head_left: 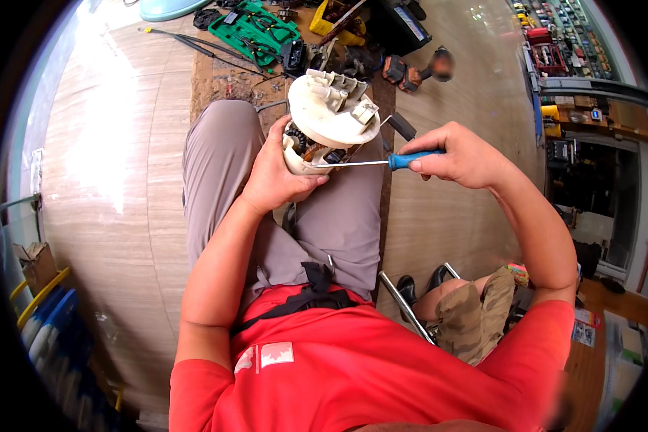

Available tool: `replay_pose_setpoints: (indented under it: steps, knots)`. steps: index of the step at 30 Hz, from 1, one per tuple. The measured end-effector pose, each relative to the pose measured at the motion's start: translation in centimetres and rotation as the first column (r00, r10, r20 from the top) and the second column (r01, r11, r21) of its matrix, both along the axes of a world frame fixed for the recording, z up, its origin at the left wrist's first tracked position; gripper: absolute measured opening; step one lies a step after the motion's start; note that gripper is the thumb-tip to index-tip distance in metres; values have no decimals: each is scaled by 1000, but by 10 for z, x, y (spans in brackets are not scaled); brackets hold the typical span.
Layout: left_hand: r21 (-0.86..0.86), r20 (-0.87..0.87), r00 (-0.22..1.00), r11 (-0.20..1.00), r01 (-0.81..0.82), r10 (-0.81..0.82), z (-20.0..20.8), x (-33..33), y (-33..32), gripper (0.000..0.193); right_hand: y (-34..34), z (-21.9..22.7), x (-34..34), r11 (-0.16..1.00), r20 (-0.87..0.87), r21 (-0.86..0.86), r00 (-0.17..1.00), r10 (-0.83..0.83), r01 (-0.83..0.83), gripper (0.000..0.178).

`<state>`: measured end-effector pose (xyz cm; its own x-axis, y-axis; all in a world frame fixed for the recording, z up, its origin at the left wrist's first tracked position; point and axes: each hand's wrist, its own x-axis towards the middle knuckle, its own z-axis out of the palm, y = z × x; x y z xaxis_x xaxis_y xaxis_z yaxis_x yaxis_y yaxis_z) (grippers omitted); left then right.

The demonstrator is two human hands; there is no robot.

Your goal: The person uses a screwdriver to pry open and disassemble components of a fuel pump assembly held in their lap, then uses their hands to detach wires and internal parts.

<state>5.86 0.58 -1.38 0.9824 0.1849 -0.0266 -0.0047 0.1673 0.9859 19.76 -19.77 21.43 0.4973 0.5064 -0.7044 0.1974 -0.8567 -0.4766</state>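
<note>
my right hand [451,156] gripped the blue-handled metal screwdriver [399,161], its long shaft [360,164] pointing left to the round white plastic assembly [320,121], which my left hand [282,176] clasped over my legs [342,223].

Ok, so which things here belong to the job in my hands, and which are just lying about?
In the job:
White fuel pump module, in your left hand
Blue-handled screwdriver, in your right hand

Apparently just lying about:
Green tool case
Yellow tray
Orange-and-black power tool
</note>
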Motion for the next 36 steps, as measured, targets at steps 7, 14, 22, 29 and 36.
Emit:
replay_pose_setpoints:
  steps: [7, 14, 22, 29, 36]
  knots:
    - [21, -1, 1000, 1000, 4, -4, 2, 0, 0, 111, -8, -7, -17, 990, -63, -9, 988, -141, 141, 29]
    - [-18, -3, 1000, 1000, 13, -13, -1, 0, -1, 110, -3, -4, -11, 996, -33, -56, 997, -66, 64, 31]
    - [-12, 20, 1000, 1000, -18, 18, -8, 0, -4, 111, -2, -15, -6, 970, -187, -49, 951, -245, 240, 32]
    - [118, 0, 1000, 993, 16, -16, -10, -5, -2, 116, 2, 4, -10, 989, -127, -100, 984, -122, 109, 31]
    - [87, -73, 997, 996, 2, 4, -6, -3, -5, 113, 22, 6, -11, 981, -60, -178, 994, -87, 75, 30]
